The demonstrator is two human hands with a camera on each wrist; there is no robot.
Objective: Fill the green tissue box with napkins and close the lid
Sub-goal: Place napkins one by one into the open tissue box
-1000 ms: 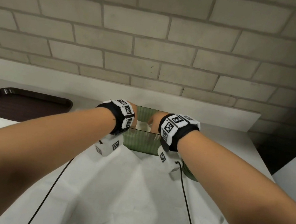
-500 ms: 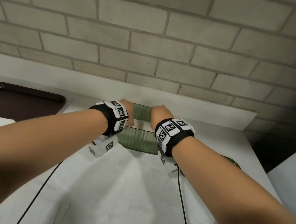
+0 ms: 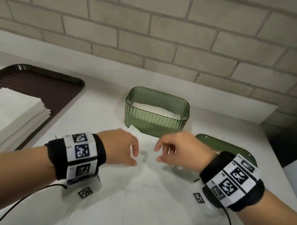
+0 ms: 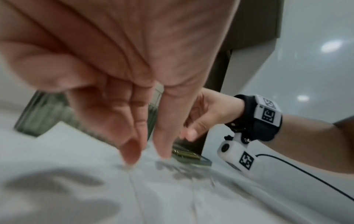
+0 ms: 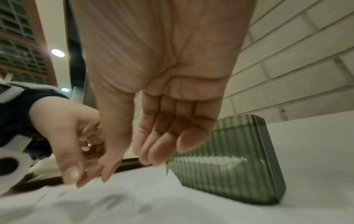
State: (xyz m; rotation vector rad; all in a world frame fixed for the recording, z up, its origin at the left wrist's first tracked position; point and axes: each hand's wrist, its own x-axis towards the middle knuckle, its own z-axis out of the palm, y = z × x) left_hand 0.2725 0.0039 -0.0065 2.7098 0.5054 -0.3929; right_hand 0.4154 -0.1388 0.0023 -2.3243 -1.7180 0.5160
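**Both hands hovering in front of the open box**

Left hand (image 3: 119,148) and right hand (image 3: 178,151) are hanging just over the unfolded napkin (image 3: 140,198) spread on the counter (image 3: 102,105), fingers loosely curled, gripping nothing. Green box (image 3: 155,121) is sitting behind them near the wall, open, with napkins (image 3: 155,110) lying inside. Lid (image 3: 225,148) is lying flat beside the box, on its right. Napkin stack (image 3: 2,117) is sitting on the brown tray (image 3: 47,85) at left.
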